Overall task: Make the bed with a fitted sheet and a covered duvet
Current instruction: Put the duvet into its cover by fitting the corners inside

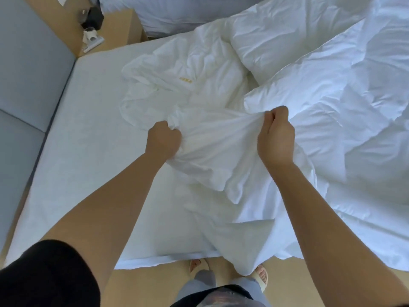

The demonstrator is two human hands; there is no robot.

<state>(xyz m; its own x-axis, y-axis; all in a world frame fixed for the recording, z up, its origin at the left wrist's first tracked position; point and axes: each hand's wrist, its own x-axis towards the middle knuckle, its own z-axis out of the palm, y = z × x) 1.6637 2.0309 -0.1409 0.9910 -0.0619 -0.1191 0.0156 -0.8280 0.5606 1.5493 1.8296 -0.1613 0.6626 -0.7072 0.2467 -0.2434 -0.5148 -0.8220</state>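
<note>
Head view, person stands at the bed edge at 6 o'clock. Both hands are on the duvet cover (217, 149), a thin, crumpled white cloth in the middle of the bed. Left hand (163, 139) is a tight fist at 9 o'clock of the bunch, fingers (170, 128) curled round a gathered fold. Right hand (276, 136) is at 3 o'clock of it, fingers (275, 114) clamped on another fold. The cloth between the 2 hands is pulled into taut creases. The rest trails toward 12 o'clock, where a small yellow label (185, 80) shows, and toward 6 o'clock, where 1 end hangs over the bed edge in front of the sandalled feet (262, 278). The duvet (332, 103), puffy and white, is heaped from 1 to 4 o'clock, with its near corner touching the cover just beyond the right hand. The fitted sheet (84, 134) is on the mattress, flat and bare from 7 to 10 o'clock. A blue-grey padded headboard (24, 69) runs along the 9 o'clock side. At 11 o'clock a wooden tabletop (124, 23) carries a black box (95, 15) and a white object (93, 38), too small to identify. Pale striped bedding (177, 14) lies at 12 o'clock, apart from this bed. Black sleeve (44, 275) at 7 o'clock, tan floor (143, 284) at 6 o'clock.
</note>
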